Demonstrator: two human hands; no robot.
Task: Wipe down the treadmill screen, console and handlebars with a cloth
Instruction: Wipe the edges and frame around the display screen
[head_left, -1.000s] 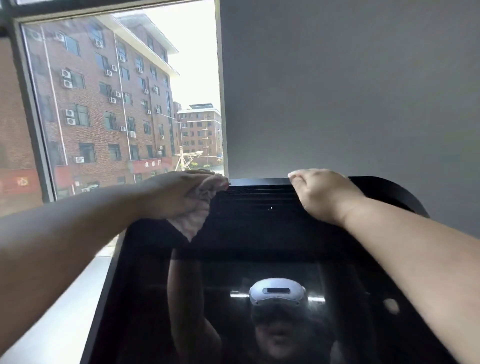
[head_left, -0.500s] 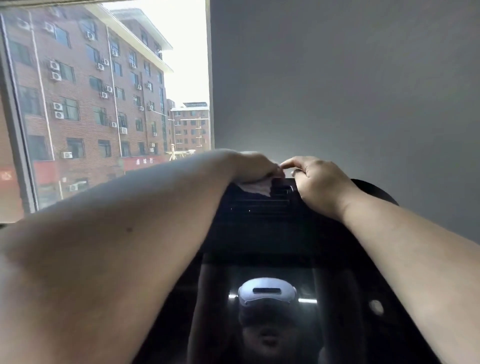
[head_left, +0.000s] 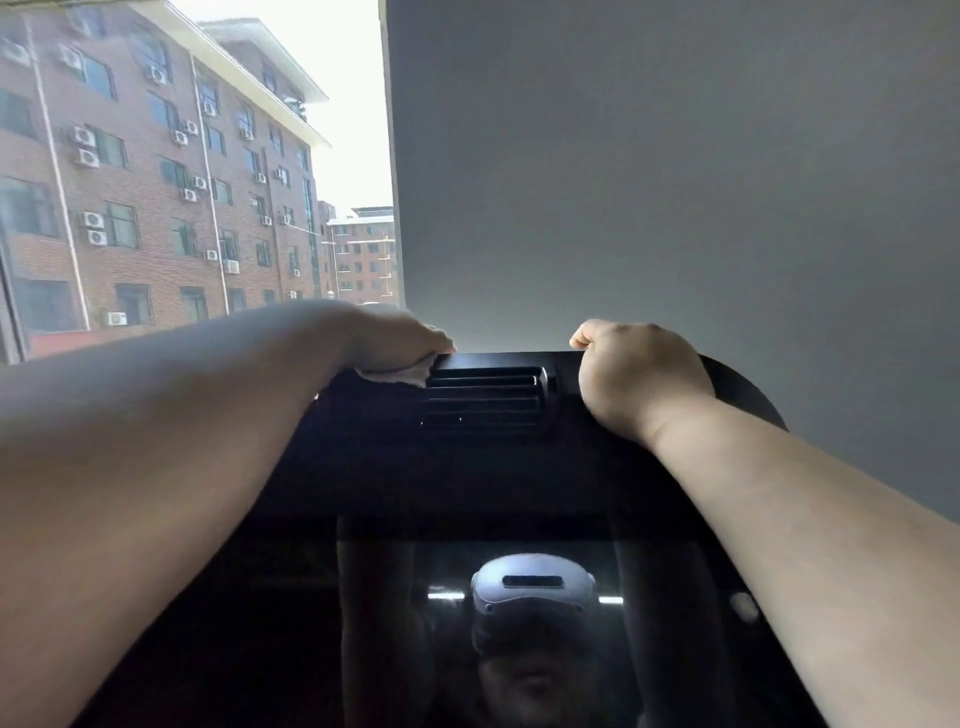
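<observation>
The black treadmill console (head_left: 483, 467) fills the lower half of the head view, with a slatted vent (head_left: 483, 400) near its top edge and a dark glossy screen (head_left: 519, 623) below that mirrors my headset. My left hand (head_left: 400, 338) presses a small white cloth (head_left: 395, 375) onto the console's top edge, just left of the vent. Only a corner of the cloth shows under the fingers. My right hand (head_left: 634, 369) is curled over the top edge to the right of the vent, gripping the console. The handlebars are out of view.
A grey wall (head_left: 675, 182) stands right behind the console. A large window (head_left: 182, 166) at left looks out on brick buildings. My forearms cross the console's left and right sides and hide its edges.
My left hand with the cloth slid right along the top edge until it nearly met my right hand, then moved back left. My right hand stayed gripping the top edge.
</observation>
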